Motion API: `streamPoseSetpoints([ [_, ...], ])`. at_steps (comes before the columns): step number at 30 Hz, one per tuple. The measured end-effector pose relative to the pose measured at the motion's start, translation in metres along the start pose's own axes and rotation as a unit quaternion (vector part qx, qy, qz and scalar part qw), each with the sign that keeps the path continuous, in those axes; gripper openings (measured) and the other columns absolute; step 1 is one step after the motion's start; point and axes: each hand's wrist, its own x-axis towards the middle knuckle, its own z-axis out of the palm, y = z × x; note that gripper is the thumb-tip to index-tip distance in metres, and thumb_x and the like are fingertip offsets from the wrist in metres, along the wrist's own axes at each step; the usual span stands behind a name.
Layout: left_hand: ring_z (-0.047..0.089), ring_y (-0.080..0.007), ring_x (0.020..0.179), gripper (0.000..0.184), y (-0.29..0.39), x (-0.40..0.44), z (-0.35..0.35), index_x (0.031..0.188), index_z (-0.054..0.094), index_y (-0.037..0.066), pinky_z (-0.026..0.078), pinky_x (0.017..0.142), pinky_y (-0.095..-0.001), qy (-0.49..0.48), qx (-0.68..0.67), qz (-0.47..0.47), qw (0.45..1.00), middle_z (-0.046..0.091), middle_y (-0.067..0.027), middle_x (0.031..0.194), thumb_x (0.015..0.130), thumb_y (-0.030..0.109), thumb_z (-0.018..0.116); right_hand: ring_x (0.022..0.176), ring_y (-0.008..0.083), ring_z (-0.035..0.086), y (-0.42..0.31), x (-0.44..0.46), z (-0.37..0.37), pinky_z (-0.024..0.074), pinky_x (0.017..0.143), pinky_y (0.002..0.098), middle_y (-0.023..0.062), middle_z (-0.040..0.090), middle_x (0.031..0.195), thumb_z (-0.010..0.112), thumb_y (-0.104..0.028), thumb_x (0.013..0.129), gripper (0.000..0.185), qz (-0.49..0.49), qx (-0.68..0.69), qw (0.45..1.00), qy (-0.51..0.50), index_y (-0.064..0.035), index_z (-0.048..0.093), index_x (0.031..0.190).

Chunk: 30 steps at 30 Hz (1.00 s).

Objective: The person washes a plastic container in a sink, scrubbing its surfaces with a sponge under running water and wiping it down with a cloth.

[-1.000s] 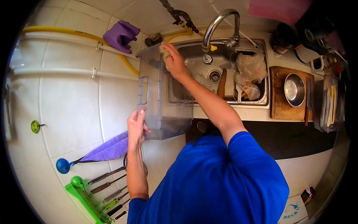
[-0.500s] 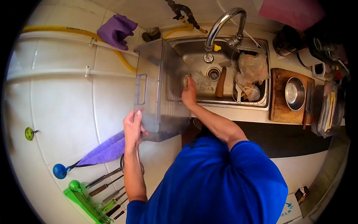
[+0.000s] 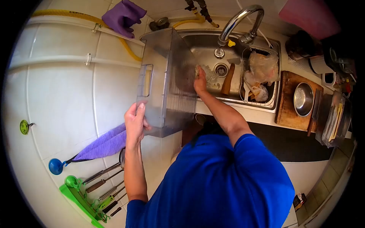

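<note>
Clear bin (image 3: 165,83) is held at left end of sink (image 3: 201,49); long axis laid front-to-back, handle slot (image 3: 146,81) turned left; edge pinched in left hand's (image 3: 135,121) fingers; right hand (image 3: 200,83) placed at right side, finger state can't be told.

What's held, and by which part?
The left grip holds a clear grey rectangular plastic box by its lower left edge as pictured; whether the right grip holds anything is unclear.
</note>
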Motion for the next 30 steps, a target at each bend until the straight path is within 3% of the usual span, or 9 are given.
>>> streamPoseSetpoints([
  [3, 0.046, -0.0086, 0.038, 0.036, 0.002, 0.003, 0.005, 0.116, 0.066, 0.0, 0.041, 0.036, -0.0259, -0.001, 0.013, 0.007, 1.0, 0.048, 0.0011, 0.051, 0.102, 0.033, 0.062, 0.147, 0.0346, 0.033, -0.016, -0.029, -0.007, 0.0227, 0.123, 0.0396, 0.0194, 0.037, 0.157, 0.038, 0.008, 0.09, 0.063, -0.045, -0.002, 0.999, -0.017, -0.0057, 0.041, 0.151],
  [7, 0.047, -0.0095, 0.038, 0.037, 0.007, 0.012, 0.013, 0.114, 0.067, 0.001, 0.041, 0.037, -0.0253, 0.014, 0.022, -0.01, 1.0, 0.048, 0.0011, 0.051, 0.101, 0.036, 0.062, 0.151, 0.0421, 0.024, -0.148, -0.146, -0.047, 0.0174, 0.124, 0.0499, 0.0215, 0.035, 0.156, 0.041, 0.009, 0.087, 0.063, -0.319, 0.111, 0.93, -0.145, -0.0025, 0.043, 0.149],
  [11, 0.048, -0.0107, 0.038, 0.038, 0.014, 0.019, 0.015, 0.112, 0.067, 0.001, 0.041, 0.037, -0.0253, -0.002, 0.029, 0.001, 1.0, 0.047, 0.0011, 0.051, 0.102, 0.038, 0.061, 0.15, 0.0463, 0.025, -0.148, -0.141, -0.044, 0.0225, 0.122, 0.0555, 0.0229, 0.034, 0.157, 0.047, 0.011, 0.076, 0.075, -0.46, 0.104, 0.858, -0.204, -0.0039, 0.044, 0.15],
  [13, 0.048, -0.011, 0.038, 0.038, 0.015, 0.019, 0.012, 0.112, 0.067, 0.001, 0.041, 0.038, -0.0254, -0.001, 0.036, -0.009, 0.999, 0.047, 0.001, 0.051, 0.102, 0.038, 0.061, 0.15, 0.0422, 0.027, -0.118, -0.103, -0.009, 0.0199, 0.124, 0.0509, 0.0225, 0.032, 0.159, 0.042, 0.01, 0.081, 0.071, -0.34, 0.204, 0.912, -0.102, -0.0043, 0.042, 0.151],
  [17, 0.048, -0.0109, 0.038, 0.039, 0.012, 0.016, 0.014, 0.112, 0.066, 0.002, 0.04, 0.038, -0.0252, 0.004, 0.034, -0.011, 0.999, 0.047, 0.0011, 0.051, 0.101, 0.039, 0.061, 0.15, 0.0381, 0.026, -0.036, -0.005, -0.006, 0.0224, 0.123, 0.0432, 0.0236, 0.03, 0.16, 0.037, 0.006, 0.091, 0.061, -0.058, 0.011, 0.998, -0.02, -0.0018, 0.038, 0.152],
  [20, 0.047, -0.0111, 0.038, 0.037, 0.013, 0.018, 0.019, 0.107, 0.066, 0.003, 0.038, 0.037, -0.0248, 0.015, 0.028, 0.001, 0.999, 0.047, 0.0012, 0.051, 0.101, 0.039, 0.062, 0.139, 0.0407, 0.04, 0.009, -0.011, -0.008, 0.031, 0.117, 0.0421, 0.0269, 0.042, 0.149, 0.04, 0.002, 0.093, 0.057, 0.02, -0.076, 0.996, -0.047, -0.0008, 0.037, 0.15],
  [22, 0.046, -0.0112, 0.038, 0.035, 0.016, 0.022, 0.022, 0.102, 0.065, 0.004, 0.037, 0.037, -0.0247, 0.026, 0.025, 0.004, 0.999, 0.046, 0.0012, 0.05, 0.101, 0.039, 0.062, 0.146, 0.0404, 0.03, -0.013, -0.063, -0.024, 0.0262, 0.122, 0.0438, 0.027, 0.031, 0.157, 0.038, 0.004, 0.091, 0.063, 0.098, -0.092, 0.982, -0.13, 0.0003, 0.031, 0.153],
  [26, 0.047, -0.011, 0.037, 0.031, 0.018, 0.028, 0.022, 0.091, 0.061, 0.007, 0.037, 0.037, -0.0243, 0.02, 0.005, 0.008, 1.0, 0.048, 0.0009, 0.05, 0.1, 0.037, 0.062, 0.139, 0.0426, 0.043, -0.041, -0.18, -0.031, 0.0344, 0.117, 0.0406, 0.0276, 0.048, 0.145, 0.05, -0.003, 0.088, 0.062, 0.297, -0.064, 0.936, -0.178, 0.0018, 0.04, 0.148],
  [30, 0.047, -0.0105, 0.037, 0.03, 0.017, 0.028, 0.023, 0.092, 0.059, 0.008, 0.039, 0.037, -0.0239, 0.011, 0.012, 0.016, 1.0, 0.049, 0.0008, 0.051, 0.101, 0.036, 0.062, 0.107, 0.0321, 0.061, -0.019, -0.163, -0.006, 0.0513, 0.084, 0.0431, 0.0251, 0.062, 0.122, 0.051, -0.005, 0.089, 0.043, 0.424, 0.052, 0.879, -0.21, 0.0055, 0.053, 0.131],
])
